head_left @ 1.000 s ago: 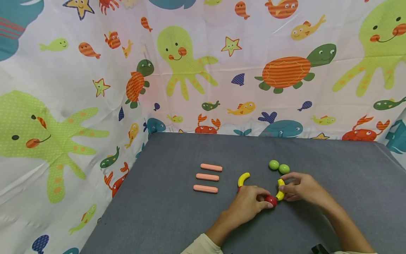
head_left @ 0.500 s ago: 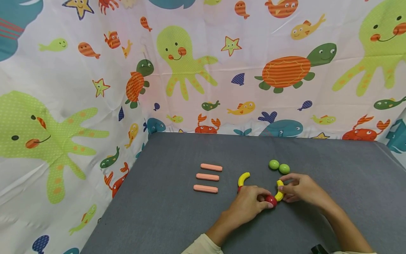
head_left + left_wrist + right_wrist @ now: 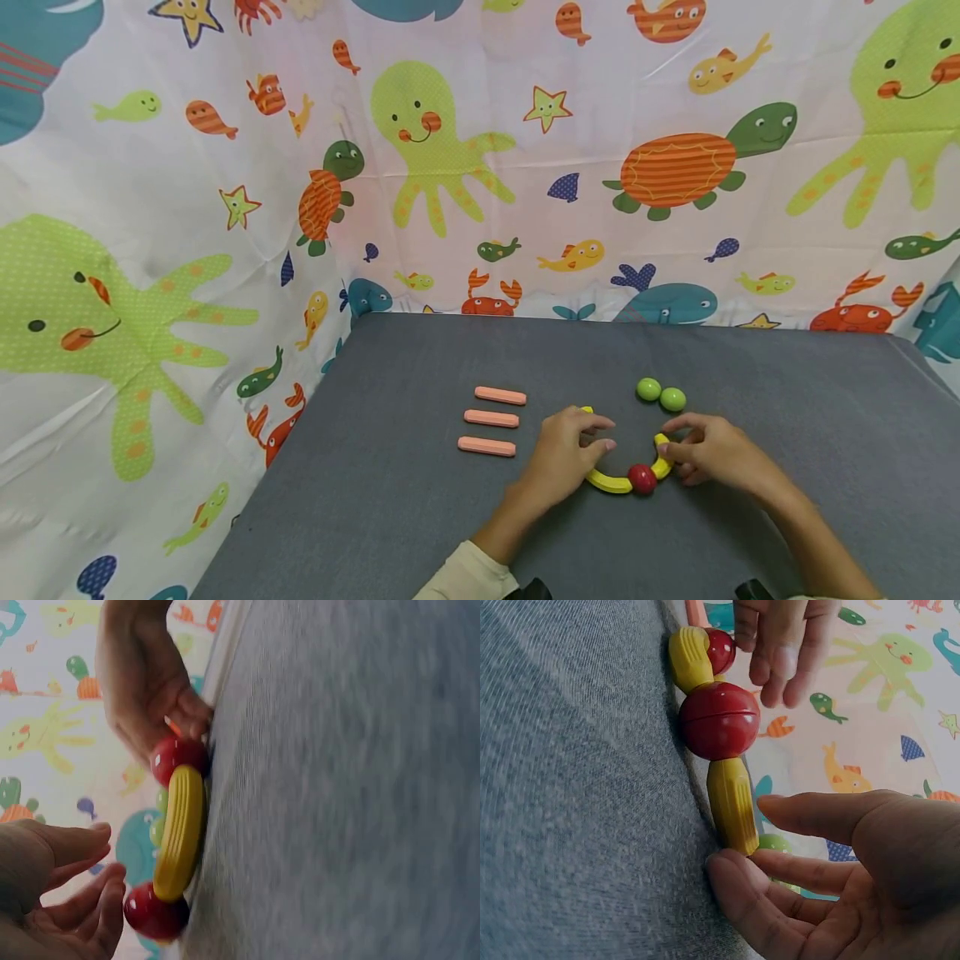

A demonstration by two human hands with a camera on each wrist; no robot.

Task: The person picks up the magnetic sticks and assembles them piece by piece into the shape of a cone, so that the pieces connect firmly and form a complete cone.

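Note:
Two red balls, with a curved yellow stick [image 3: 180, 832] between them, stand on the grey tabletop. In the head view the near red ball [image 3: 642, 479] joins this stick to a shorter-looking yellow stick [image 3: 662, 467] on the right. My right hand [image 3: 712, 450] pinches that right-hand stick near its free end, thumb on one side and fingers at the tip. My left hand [image 3: 564, 450] hovers beside the other red ball [image 3: 156, 911], fingers relaxed and apart from it. In the head view this hand hides that ball and most of a third yellow stick [image 3: 588, 410].
Three pink sticks [image 3: 491, 419] lie in a column left of the hands on the grey table [image 3: 390, 500]. Two green balls [image 3: 660, 394] sit beyond the right hand. A printed sea-animal cloth [image 3: 480, 167] hangs behind and at the left.
My left hand has let go of the near red ball and shifted left, uncovering the curved yellow stick. The right-hand yellow stick has moved slightly nearer and its end meets the red ball.

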